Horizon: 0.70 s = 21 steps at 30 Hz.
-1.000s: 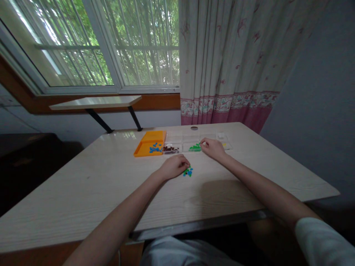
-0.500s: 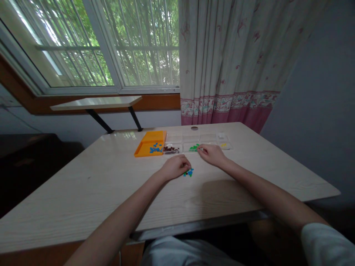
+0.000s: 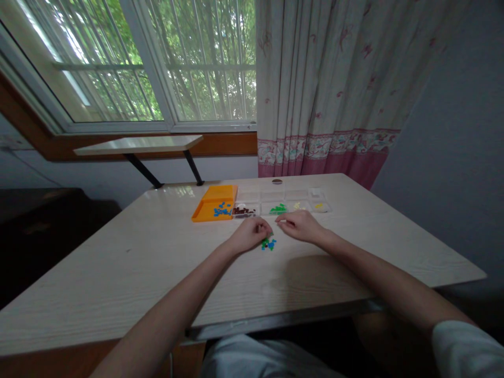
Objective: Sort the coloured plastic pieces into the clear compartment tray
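Note:
A small heap of green and blue beads (image 3: 268,243) lies on the pale wooden table (image 3: 137,262). My left hand (image 3: 250,234) rests just left of the heap with its fingers curled in a pinch; what it holds is too small to see. My right hand (image 3: 298,226) hovers just right of and behind the heap, fingers curled loosely toward it. Behind both hands stands a clear compartment box (image 3: 289,195) with brown beads (image 3: 244,211), green beads (image 3: 277,209) and yellow beads (image 3: 318,206) in separate cells. Its orange lid (image 3: 214,202) holds blue beads (image 3: 221,211).
A small dark round object (image 3: 277,181) lies at the table's far edge. A narrow shelf on black brackets (image 3: 137,144) hangs under the window. A patterned curtain (image 3: 326,84) hangs behind the table. The table's near edge crosses above my lap.
My right hand has drawn back from the green cell of the box toward the loose heap. My left hand stayed by the heap.

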Available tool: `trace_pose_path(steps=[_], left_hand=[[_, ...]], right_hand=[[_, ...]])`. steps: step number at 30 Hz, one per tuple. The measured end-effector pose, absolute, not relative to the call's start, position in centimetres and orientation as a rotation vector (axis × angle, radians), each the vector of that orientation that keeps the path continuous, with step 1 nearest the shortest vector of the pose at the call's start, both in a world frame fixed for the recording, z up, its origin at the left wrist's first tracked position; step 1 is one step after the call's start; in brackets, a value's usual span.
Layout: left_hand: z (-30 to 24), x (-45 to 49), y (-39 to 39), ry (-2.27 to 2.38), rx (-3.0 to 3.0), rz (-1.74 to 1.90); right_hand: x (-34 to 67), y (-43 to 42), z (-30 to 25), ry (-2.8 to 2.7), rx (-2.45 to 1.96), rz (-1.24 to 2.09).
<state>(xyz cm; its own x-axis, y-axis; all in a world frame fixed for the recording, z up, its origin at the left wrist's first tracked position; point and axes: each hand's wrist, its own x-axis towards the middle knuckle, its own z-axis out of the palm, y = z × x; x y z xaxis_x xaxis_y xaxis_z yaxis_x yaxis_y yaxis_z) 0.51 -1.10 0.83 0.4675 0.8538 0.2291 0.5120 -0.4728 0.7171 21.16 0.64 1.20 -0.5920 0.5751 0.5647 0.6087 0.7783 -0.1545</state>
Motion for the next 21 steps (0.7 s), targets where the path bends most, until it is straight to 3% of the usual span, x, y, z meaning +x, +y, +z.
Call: trace_pose_path(steps=[6, 21], left_hand=[[0.63, 0.93, -0.51, 1.138, 1.807, 0.918], [0.71, 1.18, -0.58, 1.064, 1.647, 0.951]], right_hand=[[20.71, 0.30, 0.95, -2.341, -0.814, -0.093], [20.16, -0.02, 0.70, -2.303, -0.747, -0.159]])
